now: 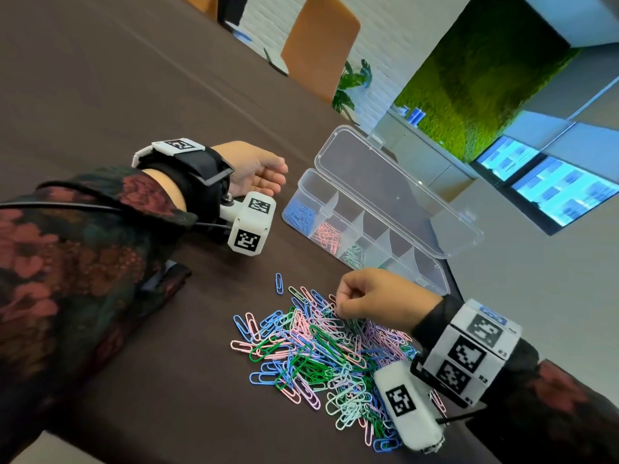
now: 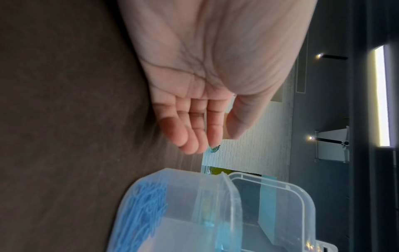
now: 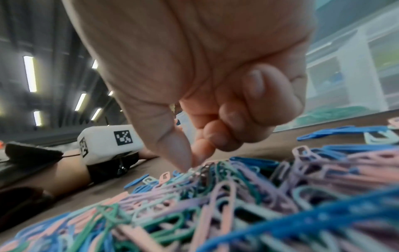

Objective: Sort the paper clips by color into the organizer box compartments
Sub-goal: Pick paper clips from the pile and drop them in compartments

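Note:
A mixed pile of paper clips (image 1: pixel 315 356) in blue, pink, lilac, mint and dark green lies on the dark table. Behind it stands the clear organizer box (image 1: pixel 432 272) with its lid (image 1: pixel 385 182) open. Its near compartments hold blue clips (image 1: pixel 301 217), pink clips (image 1: pixel 326 236) and mint clips (image 1: pixel 353 254). My right hand (image 1: pixel 339 309) hovers over the pile's far edge with its fingers curled. In the right wrist view my right hand (image 3: pixel 191 164) pinches thumb against forefinger on a pale clip at the top of the pile (image 3: pixel 215 196). My left hand (image 1: pixel 268 177) rests open and empty beside the box's blue end (image 2: pixel 146 204).
The table's far edge runs diagonally just behind the box. An orange chair (image 1: pixel 318 45) and a potted plant (image 1: pixel 351 82) stand beyond it. One blue clip (image 1: pixel 279 283) lies apart from the pile. Bare table (image 1: pixel 134 95) spreads to the left.

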A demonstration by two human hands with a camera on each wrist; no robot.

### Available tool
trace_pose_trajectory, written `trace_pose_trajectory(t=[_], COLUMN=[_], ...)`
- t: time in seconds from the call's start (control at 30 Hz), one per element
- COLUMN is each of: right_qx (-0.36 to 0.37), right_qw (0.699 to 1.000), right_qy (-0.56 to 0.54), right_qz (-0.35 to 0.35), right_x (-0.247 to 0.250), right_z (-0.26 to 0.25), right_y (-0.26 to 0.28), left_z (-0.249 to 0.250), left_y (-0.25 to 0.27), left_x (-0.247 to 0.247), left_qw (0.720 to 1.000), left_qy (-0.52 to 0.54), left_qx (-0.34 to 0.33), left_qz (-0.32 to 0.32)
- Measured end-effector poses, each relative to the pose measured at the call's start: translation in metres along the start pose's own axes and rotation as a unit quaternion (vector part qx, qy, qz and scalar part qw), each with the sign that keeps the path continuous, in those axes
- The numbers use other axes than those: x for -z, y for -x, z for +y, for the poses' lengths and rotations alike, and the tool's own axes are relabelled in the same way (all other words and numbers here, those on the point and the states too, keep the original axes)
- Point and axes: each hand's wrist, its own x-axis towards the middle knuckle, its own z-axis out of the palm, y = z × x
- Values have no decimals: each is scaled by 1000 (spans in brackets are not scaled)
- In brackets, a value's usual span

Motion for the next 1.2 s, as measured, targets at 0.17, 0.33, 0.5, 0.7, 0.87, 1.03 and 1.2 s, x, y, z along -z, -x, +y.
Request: trace_pose_trajectory(t=[0.17, 0.33, 0.5, 0.7, 0.87, 1.03, 1.2], right_qx=[8, 58, 39, 42, 46, -16, -28], right_qw=[997, 997, 998, 999, 962, 817, 749], right_qy=[-77, 12, 14, -29, -265, -570, -656], right_qz=[12, -43, -39, 0, 48, 78, 88], right_x=[-1, -2, 2, 3, 7, 17, 18], right_z=[5, -7, 1, 12, 17, 28, 41], right_y=[0, 1, 2, 9, 10, 11, 25], left_z=[1, 1, 1, 1, 1, 0, -2], left_y=[1, 2, 1, 1, 1, -4, -7], left_x=[-1, -2, -2, -2, -2, -1, 1], left_qw=[1000, 1000, 1000, 1000, 1000, 1000, 1000], left_qy=[8, 10, 6, 3, 0, -5, -5], left_qx=[0, 1, -1, 0, -1, -4, -5], left_qz=[1, 2, 2, 0, 0, 0, -5])
